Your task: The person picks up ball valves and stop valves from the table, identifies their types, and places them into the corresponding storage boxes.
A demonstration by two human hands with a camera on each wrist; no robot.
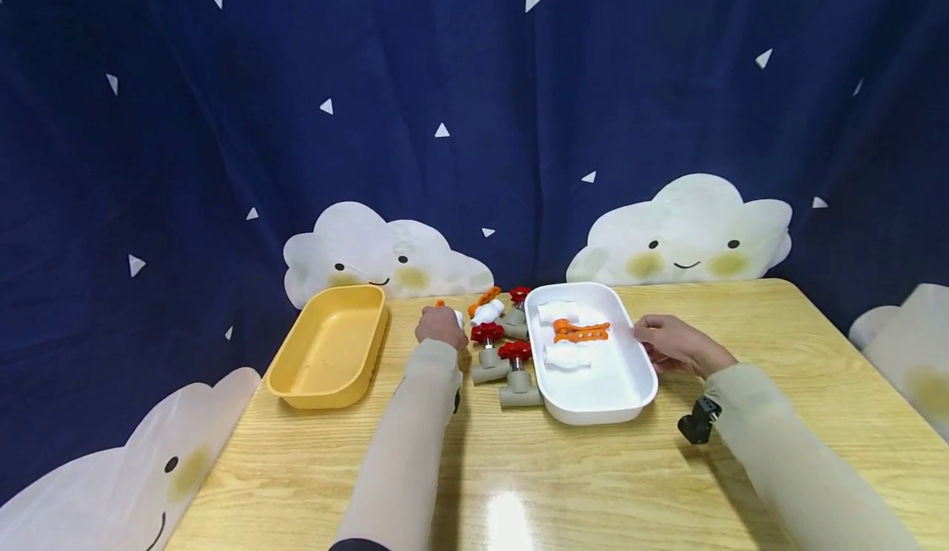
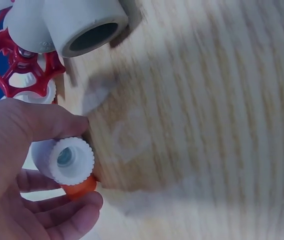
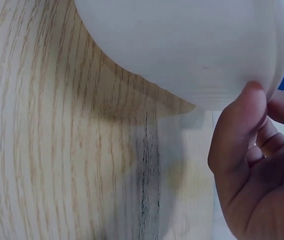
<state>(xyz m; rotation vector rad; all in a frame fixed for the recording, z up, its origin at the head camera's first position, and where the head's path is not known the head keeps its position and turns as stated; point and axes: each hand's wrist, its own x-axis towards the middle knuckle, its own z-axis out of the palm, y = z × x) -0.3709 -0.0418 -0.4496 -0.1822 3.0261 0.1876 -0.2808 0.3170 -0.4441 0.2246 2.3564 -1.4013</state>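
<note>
My left hand [image 1: 441,329] grips a white ball valve [image 2: 73,161] with an orange handle [image 2: 80,188], thumb on one side and fingers curled round the other. Most of that valve is hidden by the hand in the head view. At the right, my right hand [image 1: 676,343] pinches the rim of a white tray [image 1: 619,390] between thumb and index finger. Inside this tray lie two white valve bodies, and an orange handle [image 1: 582,332] rests between them. Grey valves with red wheels, one with its wheel [image 1: 515,350] nearest the tray, stand between the hands.
A yellow tray [image 1: 326,399] stands on the wooden table [image 1: 593,485] at the left, with nothing seen in it. Another white valve [image 1: 487,312] with an orange handle lies behind the grey valves. A dark blue curtain [image 1: 482,65] hangs behind the table.
</note>
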